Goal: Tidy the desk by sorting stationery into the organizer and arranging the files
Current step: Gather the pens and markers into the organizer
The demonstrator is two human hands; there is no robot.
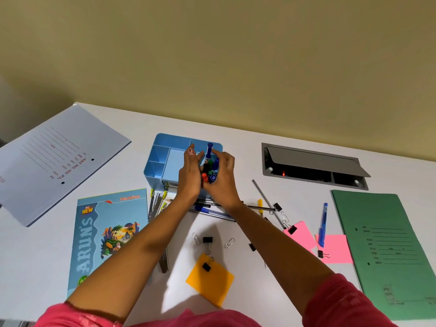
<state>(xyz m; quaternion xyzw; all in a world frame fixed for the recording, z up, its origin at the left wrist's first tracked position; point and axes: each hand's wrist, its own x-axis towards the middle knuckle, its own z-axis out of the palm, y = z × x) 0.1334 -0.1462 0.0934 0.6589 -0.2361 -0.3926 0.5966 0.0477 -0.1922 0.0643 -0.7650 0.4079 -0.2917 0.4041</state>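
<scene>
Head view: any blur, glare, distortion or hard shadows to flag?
Head view: wide-angle warp, the desk edge runs tilted; light soft, no glare; arm shadows on the desk by the orange sticky note; left hand and right hand at the markers slightly smeared.

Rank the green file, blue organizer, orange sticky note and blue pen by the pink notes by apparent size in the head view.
1. green file
2. blue organizer
3. orange sticky note, though nearer the camera
4. blue pen

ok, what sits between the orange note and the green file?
Head view: two pink notes, a blue pen with one end on one of them, binder clips at their edges; the right forearm crosses above.
</scene>
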